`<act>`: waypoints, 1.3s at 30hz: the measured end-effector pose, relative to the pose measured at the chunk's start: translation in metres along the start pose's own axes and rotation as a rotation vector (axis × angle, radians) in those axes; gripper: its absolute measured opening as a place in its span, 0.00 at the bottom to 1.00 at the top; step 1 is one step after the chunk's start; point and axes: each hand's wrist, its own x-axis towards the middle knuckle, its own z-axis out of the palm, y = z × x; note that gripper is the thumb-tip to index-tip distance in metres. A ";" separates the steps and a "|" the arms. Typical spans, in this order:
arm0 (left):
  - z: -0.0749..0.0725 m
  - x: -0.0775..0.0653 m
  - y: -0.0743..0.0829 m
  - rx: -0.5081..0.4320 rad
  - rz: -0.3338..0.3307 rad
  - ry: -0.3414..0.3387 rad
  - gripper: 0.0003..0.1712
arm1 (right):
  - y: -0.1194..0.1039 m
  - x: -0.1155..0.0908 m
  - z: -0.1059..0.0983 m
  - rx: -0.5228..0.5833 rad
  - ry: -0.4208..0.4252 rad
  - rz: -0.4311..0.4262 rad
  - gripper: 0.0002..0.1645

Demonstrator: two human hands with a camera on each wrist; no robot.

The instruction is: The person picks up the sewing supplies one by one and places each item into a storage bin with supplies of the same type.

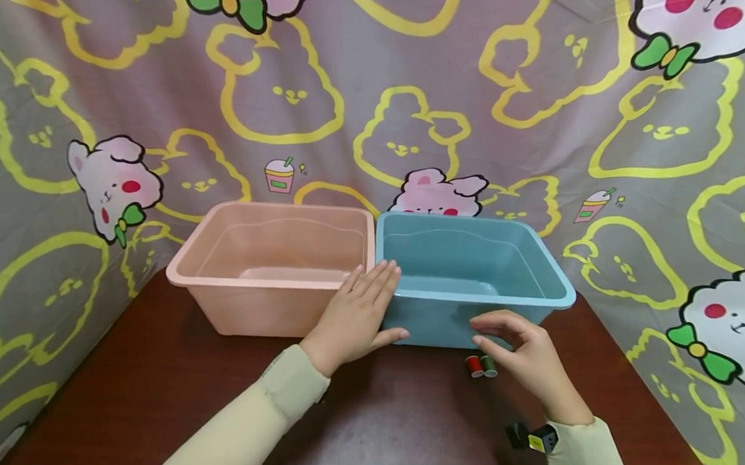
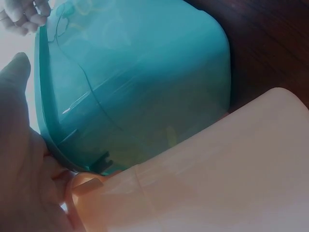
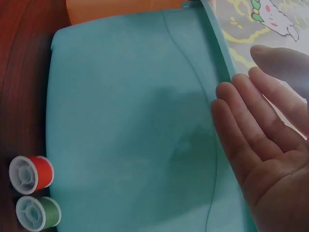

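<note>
Two spools [image 1: 476, 366] beside our blue bin [image 1: 439, 327], left of our right hand [image 1: 531, 363], thumb and fingers apart, our left hand [image 1: 353, 316] flat.

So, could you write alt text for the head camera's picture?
A person's left hand rests where a pink bin meets a blue bin; the right hand is near a red spool and a green spool on a dark table.

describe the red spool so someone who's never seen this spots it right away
On the dark table, find the blue bin, right of the pink bin in the head view. Just in front of it, the red spool lies beside a green spool. Of this small pair, it is the left one, with red rather than green thread.
</note>
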 end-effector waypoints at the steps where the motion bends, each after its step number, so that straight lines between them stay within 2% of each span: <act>1: 0.000 0.000 0.000 -0.002 0.001 0.004 0.55 | 0.001 0.000 0.000 -0.015 -0.007 0.006 0.18; 10: 0.001 0.000 0.000 0.006 0.004 0.030 0.55 | 0.015 -0.003 -0.001 -0.189 -0.087 0.101 0.15; 19: 0.004 0.001 -0.001 0.009 -0.004 0.033 0.55 | 0.032 -0.005 -0.004 -0.215 -0.254 0.219 0.18; 22: 0.004 0.002 -0.001 0.007 0.000 0.038 0.55 | 0.036 -0.005 -0.004 -0.248 -0.286 0.202 0.18; 30: 0.003 0.002 -0.001 0.008 0.000 0.035 0.55 | 0.046 -0.006 -0.004 -0.422 -0.363 0.077 0.20; 39: 0.002 0.002 0.000 0.003 0.001 0.030 0.55 | 0.055 -0.008 -0.002 -0.494 -0.403 0.125 0.20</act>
